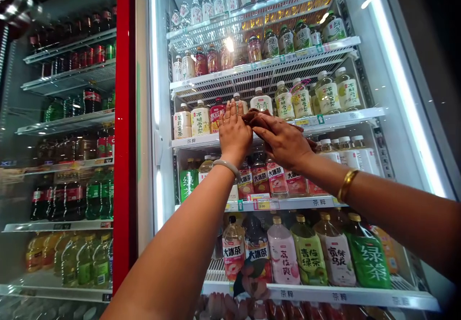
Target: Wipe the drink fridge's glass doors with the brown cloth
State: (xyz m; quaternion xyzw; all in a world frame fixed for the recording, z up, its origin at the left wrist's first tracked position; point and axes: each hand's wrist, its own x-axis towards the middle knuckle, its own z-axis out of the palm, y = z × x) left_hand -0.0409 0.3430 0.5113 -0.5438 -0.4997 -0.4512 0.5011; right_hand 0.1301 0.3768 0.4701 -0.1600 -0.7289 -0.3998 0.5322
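My left hand (235,135), with a pale bangle at the wrist, lies flat with its fingers stretched upward against the glass door of a lit drinks fridge. Beside it, my right hand (284,140), wearing a gold bangle, presses a folded brown cloth (256,116) to the glass. Part of the cloth is hidden under the palm and shows again past the fingers. Behind the glass, at hand height, stand a white-labelled bottle (261,101) and a red-labelled bottle (217,114). A dim reflection shows low on the door.
Shelves (273,204) of bottled drinks fill the fridge from top to bottom. A red upright frame (125,166) separates it from a second drinks fridge on the left, where a shelf (57,226) holds dark and green bottles. A bright light strip (403,80) runs down the right side.
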